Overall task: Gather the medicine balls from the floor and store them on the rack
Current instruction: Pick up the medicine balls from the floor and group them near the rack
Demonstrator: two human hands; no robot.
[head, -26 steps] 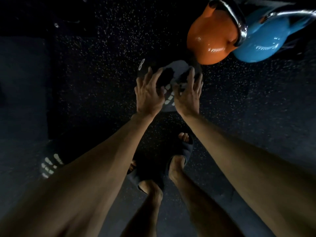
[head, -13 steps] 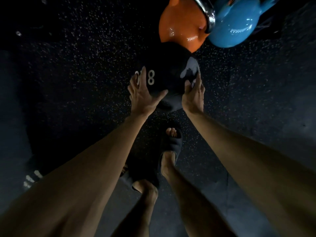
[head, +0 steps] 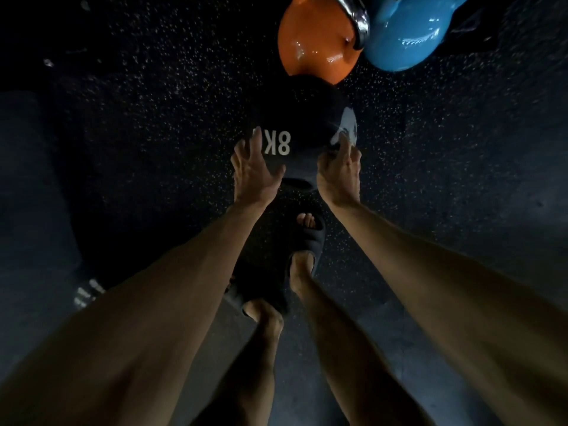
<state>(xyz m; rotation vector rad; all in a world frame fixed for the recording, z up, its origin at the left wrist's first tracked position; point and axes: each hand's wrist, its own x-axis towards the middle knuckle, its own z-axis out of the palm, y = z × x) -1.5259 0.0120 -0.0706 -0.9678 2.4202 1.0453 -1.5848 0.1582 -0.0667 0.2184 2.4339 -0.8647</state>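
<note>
Pressing on the ball [head: 302, 115] from both sides, the two hands are bracing it between their palms. The left hand [head: 256, 175] is lying spread against the ball's left flank, with its fingers straight and fanned and its thumb splayed out below the white "8K" mark [head: 278, 142]; one fingertip is covering the mark's left edge. The right hand [head: 338, 176] is lying flat against the right flank, its fingers stretching up over a pale patch [head: 345, 127]. Neither hand is curling round anything: both are held wide, palms facing in.

The ball is sitting low, just ahead of the feet, over the floor [head: 153, 118]. Whether it is resting there or is lifted clear cannot be told. Its far edge is overlapping the base of the orange kettlebell [head: 310, 47] in this view. The blue kettlebell [head: 405, 35] is standing just right of the orange one, with a chrome handle [head: 358, 26] curving down between them.

The floor is showing dark with pale speckles. Below the ball, between the forearms, two feet are standing in dark slides [head: 310, 244], with toes peeking from the nearer-to-ball one. Past the left forearm, a dim striped thing [head: 87, 295] is lying on the floor, too dark to make out.
</note>
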